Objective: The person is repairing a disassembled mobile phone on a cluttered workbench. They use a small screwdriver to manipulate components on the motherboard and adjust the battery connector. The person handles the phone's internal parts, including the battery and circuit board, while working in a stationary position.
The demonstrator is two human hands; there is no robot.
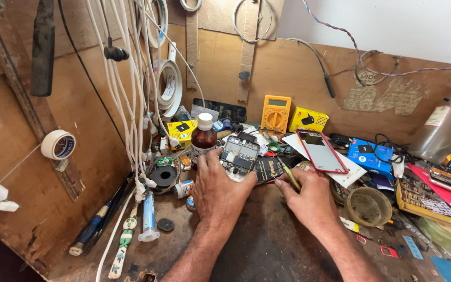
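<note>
Plywood walled the bench on its left side, where a tape roll hung on the board and a bundle of white cables dropped toward the bench top. Below them, near the left edge, lay a blue-handled screwdriver and a white tube, with a black round spool just behind. A brown bottle with a white cap stood upright just left of the work.

The left hand lay palm down, its fingers curled around the lower edge of an opened phone, which sat tilted with its boards exposed, at the middle of the bench in front of the clutter. The right hand was closed in a pinch on a thin yellow-handled tool, the tip pointing left toward the phone's right edge; a dark flat battery lay between the two.

Behind stood a yellow multimeter and a yellow box against the back board. To the right, a red-rimmed phone frame rested on white paper, a blue box beyond it, a round shallow dish near the right wrist, and a plastic bottle leaned at the far right edge. Bare dark bench surface showed only between and under the forearms; every other side was crowded.
</note>
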